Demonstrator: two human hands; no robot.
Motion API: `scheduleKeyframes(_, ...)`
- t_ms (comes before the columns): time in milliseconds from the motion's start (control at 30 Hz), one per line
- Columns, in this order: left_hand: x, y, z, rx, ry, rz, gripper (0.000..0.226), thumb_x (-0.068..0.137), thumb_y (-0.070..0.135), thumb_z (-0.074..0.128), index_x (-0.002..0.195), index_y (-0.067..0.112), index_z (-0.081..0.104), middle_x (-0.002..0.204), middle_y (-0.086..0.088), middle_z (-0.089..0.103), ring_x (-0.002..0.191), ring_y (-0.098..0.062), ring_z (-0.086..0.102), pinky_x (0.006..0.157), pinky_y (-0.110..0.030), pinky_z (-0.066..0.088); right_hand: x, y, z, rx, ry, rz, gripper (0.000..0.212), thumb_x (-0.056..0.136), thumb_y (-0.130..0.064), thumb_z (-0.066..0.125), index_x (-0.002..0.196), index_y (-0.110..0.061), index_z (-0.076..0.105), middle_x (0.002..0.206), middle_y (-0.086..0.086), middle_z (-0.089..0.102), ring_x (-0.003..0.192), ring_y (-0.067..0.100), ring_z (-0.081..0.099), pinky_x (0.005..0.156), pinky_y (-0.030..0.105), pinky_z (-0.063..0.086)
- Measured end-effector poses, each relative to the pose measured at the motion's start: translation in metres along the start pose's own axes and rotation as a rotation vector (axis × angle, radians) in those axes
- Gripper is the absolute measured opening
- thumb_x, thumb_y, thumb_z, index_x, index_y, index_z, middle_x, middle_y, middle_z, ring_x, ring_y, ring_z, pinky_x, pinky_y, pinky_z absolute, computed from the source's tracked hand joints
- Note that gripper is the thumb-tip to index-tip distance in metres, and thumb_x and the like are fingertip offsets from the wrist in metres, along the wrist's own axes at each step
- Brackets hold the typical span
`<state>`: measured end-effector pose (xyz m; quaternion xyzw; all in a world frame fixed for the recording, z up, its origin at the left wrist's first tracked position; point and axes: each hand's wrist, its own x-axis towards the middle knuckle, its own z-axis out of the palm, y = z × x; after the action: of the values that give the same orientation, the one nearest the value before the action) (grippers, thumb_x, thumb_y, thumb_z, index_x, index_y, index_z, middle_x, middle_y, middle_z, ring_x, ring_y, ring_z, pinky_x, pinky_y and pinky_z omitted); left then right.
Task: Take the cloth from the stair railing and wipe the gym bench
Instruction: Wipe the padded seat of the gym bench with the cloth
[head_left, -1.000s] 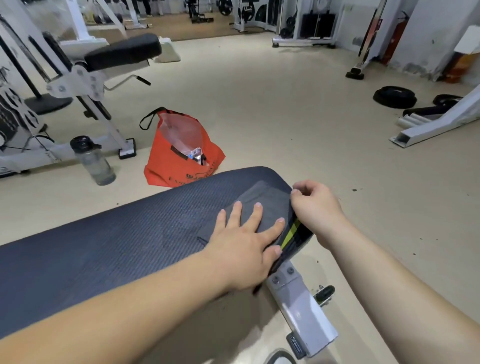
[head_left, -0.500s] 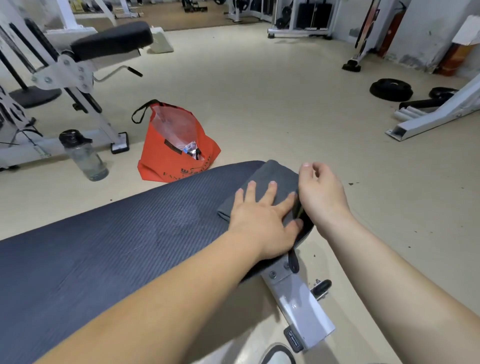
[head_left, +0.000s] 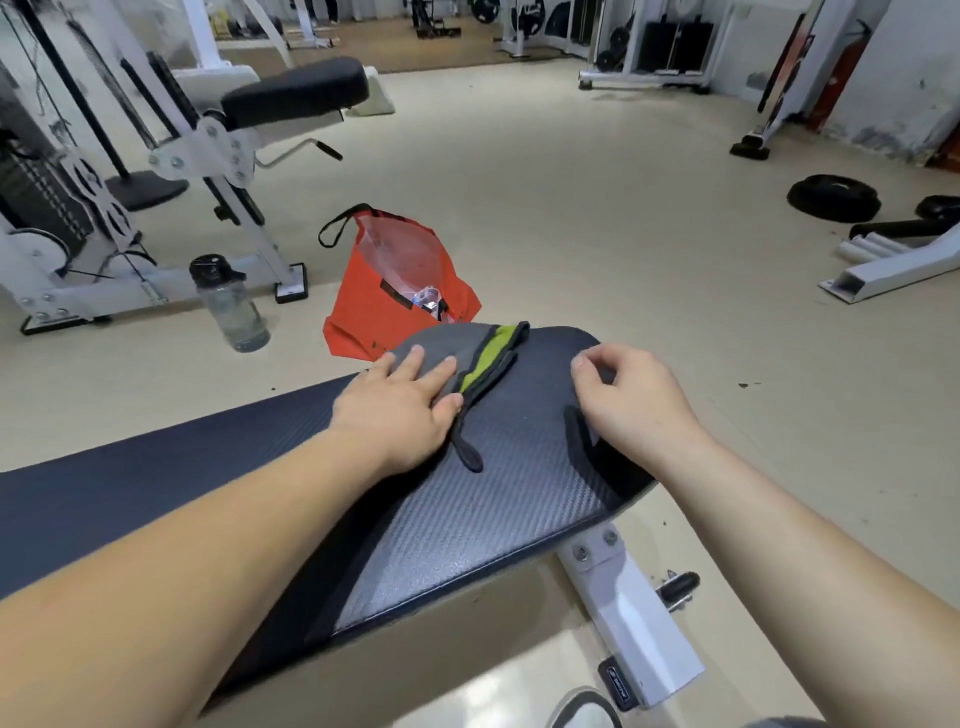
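The dark textured gym bench (head_left: 498, 493) runs from lower left to its rounded end at centre right. A grey cloth (head_left: 441, 345) with a green stripe and a black loop lies at the pad's far edge. My left hand (head_left: 400, 410) presses flat on the cloth, fingers spread over it and the thumb at its near edge. To the right, my right hand (head_left: 634, 400) rests on the bare pad near its end, fingers curled in, with nothing visible in them.
An orange bag (head_left: 384, 296) and a clear water bottle (head_left: 231, 306) stand on the floor just beyond the bench. A white exercise machine (head_left: 218, 145) fills the left. Black weight plates (head_left: 834, 197) lie at the right. The bench's white frame (head_left: 628, 613) juts out below the pad.
My left hand has slid the cloth from the pad's right end toward its far edge. My right hand has left the cloth's edge and now rests curled on the pad.
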<state>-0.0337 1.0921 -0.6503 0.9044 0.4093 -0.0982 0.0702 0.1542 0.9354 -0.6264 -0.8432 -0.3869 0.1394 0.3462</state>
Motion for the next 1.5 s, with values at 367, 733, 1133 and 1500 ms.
scheduleKeyframes(367, -0.133, -0.025, 0.024, 0.03, 0.045, 0.212, 0.066, 0.092, 0.07, 0.002, 0.156, 0.054, 0.003, 0.17, 0.014, -0.001, 0.158, -0.017, -0.001, 0.128, -0.041, 0.008, -0.016, -0.061, 0.041, -0.065, -0.172, -0.295, 0.03, 0.099, -0.035, 0.054, 0.121, -0.025, 0.073, 0.124, -0.009, 0.074, 0.119, 0.014, 0.065, 0.102, 0.034, 0.05)
scheduleKeyframes(733, -0.143, 0.036, 0.033, 0.011, 0.047, 0.169, 0.061, 0.102, 0.061, 0.018, 0.159, 0.044, 0.005, 0.172, 0.004, -0.001, 0.157, -0.033, -0.006, 0.126, -0.052, 0.0, -0.021, -0.063, 0.038, -0.071, -0.176, -0.338, 0.036, 0.102, -0.025, 0.054, 0.135, -0.021, 0.066, 0.136, -0.006, 0.069, 0.131, 0.012, 0.058, 0.104, 0.022, 0.039)
scheduleKeyframes(1133, -0.147, 0.0, 0.032, -0.087, 0.022, -0.142, 0.068, 0.099, 0.066, 0.012, 0.161, 0.039, 0.0, 0.172, -0.001, -0.006, 0.157, -0.034, -0.007, 0.126, -0.051, 0.008, -0.058, -0.078, 0.056, -0.197, -0.47, -0.541, 0.05, 0.101, -0.026, 0.056, 0.15, -0.019, 0.052, 0.159, 0.0, 0.046, 0.149, 0.014, 0.037, 0.119, 0.024, 0.026)
scheduleKeyframes(1500, -0.238, -0.129, 0.021, -0.288, 0.185, -0.191, 0.049, 0.099, 0.038, 0.054, 0.147, 0.034, 0.048, 0.167, 0.005, 0.028, 0.152, -0.017, 0.027, 0.118, -0.036, 0.036, -0.1, -0.119, 0.132, -0.694, -0.744, -0.474, 0.075, 0.102, -0.064, 0.018, 0.163, -0.033, -0.013, 0.169, 0.001, -0.031, 0.153, 0.031, -0.033, 0.124, 0.059, -0.013)
